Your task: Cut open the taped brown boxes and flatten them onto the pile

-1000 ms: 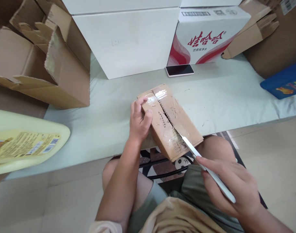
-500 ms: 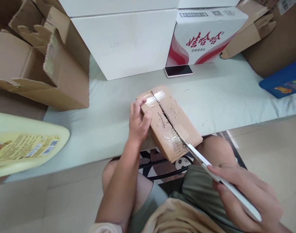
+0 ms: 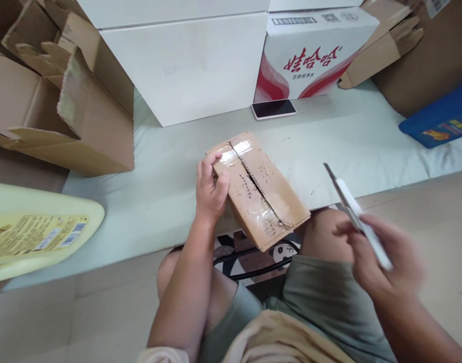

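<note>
While left hand (image 3: 211,194) grips box (image 3: 267,189) at nine o'clock, right hand (image 3: 388,259) pinches knife (image 3: 352,207) toward four o'clock; blade (image 3: 331,173) out, so careless swing could cut left hand.

A pale green cloth-covered surface (image 3: 159,201) carries a white box (image 3: 193,70), a red-and-white carton (image 3: 318,55) and a phone (image 3: 273,108) beyond the left fingers (image 3: 211,161), an open cardboard box (image 3: 108,131) leftward, a blue container (image 3: 439,116) well rightward.

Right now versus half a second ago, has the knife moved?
Yes: judged against the phone, the tip of the knife went right and up in view, away from the small box.
</note>
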`<act>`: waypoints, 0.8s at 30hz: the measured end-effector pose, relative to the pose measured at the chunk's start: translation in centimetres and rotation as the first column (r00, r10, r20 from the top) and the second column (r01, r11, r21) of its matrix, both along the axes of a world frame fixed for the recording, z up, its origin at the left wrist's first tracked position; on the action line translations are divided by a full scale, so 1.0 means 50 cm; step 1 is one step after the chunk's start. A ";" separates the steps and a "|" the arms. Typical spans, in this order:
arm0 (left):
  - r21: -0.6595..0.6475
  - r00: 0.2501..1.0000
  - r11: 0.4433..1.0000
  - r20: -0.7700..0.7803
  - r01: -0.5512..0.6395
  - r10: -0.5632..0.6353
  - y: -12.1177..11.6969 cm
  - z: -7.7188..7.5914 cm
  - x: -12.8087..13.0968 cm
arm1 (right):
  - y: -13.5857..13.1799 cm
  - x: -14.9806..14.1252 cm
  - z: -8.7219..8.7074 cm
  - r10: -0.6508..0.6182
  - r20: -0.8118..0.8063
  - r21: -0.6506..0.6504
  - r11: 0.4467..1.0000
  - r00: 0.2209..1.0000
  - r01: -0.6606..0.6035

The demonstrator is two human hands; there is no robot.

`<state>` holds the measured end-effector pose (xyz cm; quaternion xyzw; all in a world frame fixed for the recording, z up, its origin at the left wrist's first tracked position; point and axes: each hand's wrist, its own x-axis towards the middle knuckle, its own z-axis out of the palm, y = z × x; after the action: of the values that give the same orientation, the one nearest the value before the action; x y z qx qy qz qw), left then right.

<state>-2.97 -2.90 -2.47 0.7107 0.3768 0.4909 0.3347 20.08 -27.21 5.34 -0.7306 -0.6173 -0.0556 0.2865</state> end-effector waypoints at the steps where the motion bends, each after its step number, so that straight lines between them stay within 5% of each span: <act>1: -0.010 1.000 1.000 0.007 -0.002 0.002 0.001 -0.001 0.000 | 0.020 0.005 -0.017 -0.052 -0.014 0.072 0.996 0.999 0.053; 5: -0.086 0.996 0.996 0.085 0.005 0.002 0.011 -0.003 -0.005 | 0.111 0.024 -0.080 -0.080 0.043 -0.305 0.948 0.996 0.089; 7: -0.158 0.981 0.987 0.195 0.011 0.020 0.018 -0.002 -0.010 | 0.146 0.034 -0.108 -0.081 0.043 -0.385 0.919 0.996 0.092; 11: -0.357 0.891 0.934 0.427 0.010 0.154 0.029 0.009 -0.024 | 0.186 0.041 -0.155 -0.132 0.035 -0.353 0.926 0.991 0.136; 15: -0.475 0.818 0.880 0.514 0.021 0.258 0.036 0.024 -0.030 | 0.196 0.021 -0.164 -0.196 0.007 -0.296 0.936 0.981 0.189; 17: -0.563 0.842 0.826 0.456 0.021 0.289 0.036 0.028 -0.024 | 0.197 0.008 -0.157 -0.076 -0.156 -0.238 0.971 0.985 0.037; 20: -0.655 0.900 0.755 0.326 -0.005 0.289 0.030 0.026 -0.006 | 0.197 -0.010 -0.145 0.075 -0.475 -0.165 0.971 0.877 -0.172; 24: -0.617 0.914 0.787 0.319 0.001 0.249 0.020 0.023 0.011 | 0.197 -0.023 -0.143 -0.046 -0.656 -0.138 0.989 0.753 -0.061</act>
<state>-2.40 -1.88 -1.32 0.4288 0.4876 0.4950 0.5773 18.94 -17.38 -1.81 -0.7205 -0.4825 0.2528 0.4292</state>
